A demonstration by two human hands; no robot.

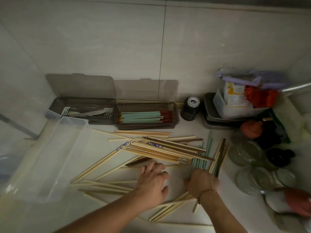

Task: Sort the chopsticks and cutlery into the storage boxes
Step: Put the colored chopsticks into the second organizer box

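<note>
My left hand [154, 181] lies flat, fingers spread, on the loose chopsticks [161, 148] scattered over the smooth pale counter [104, 158]. My right hand [202, 181] is curled around a bundle of mint-green sticks [200, 157]. Two smoky plastic storage boxes [146, 116] stand open against the tiled wall — one holds metal cutlery [89, 113], the other chopsticks. A clear tub [55, 153] crowds the left edge; glass jars [249, 153] crowd the right.

Loose wooden chopsticks [159, 148] lie scattered across the pale counter [104, 148]. The left hand [154, 182] rests spread on them; the right hand [202, 181] closes on mint-green chopsticks [199, 161]. Far behind stand two grey storage boxes — the left box [84, 110] with cutlery, the right box [146, 115] with chopsticks.
</note>
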